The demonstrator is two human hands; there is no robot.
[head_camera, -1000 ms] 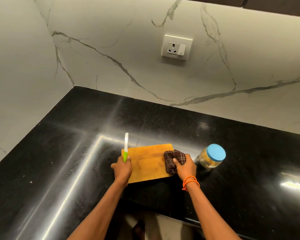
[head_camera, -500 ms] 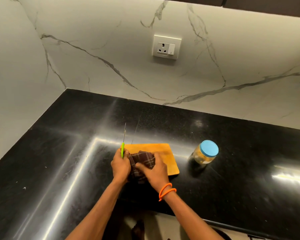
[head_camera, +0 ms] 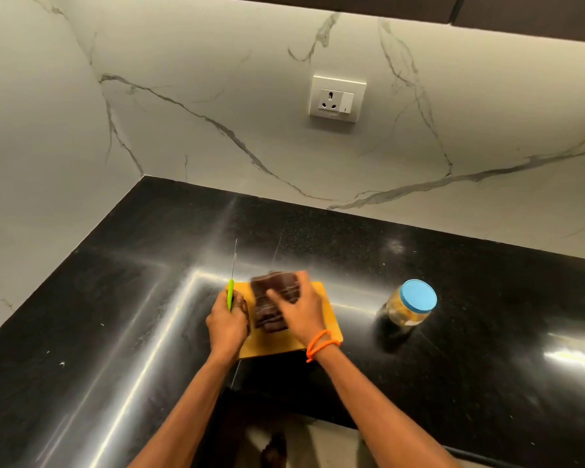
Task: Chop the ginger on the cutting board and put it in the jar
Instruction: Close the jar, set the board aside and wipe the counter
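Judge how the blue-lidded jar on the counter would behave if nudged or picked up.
The jar looks clear-walled and part full of something yellowish, so probably moderately heavy for its size. It stands upright on the polished black counter, so a low push would likely slide it, a high push might tip it. Its round body could roll if toppled; the blue lid appears fitted.

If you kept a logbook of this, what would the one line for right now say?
stage: wiping | left hand: grips knife, blade up | right hand: presses cloth on cutting board | jar: lidded, right of board
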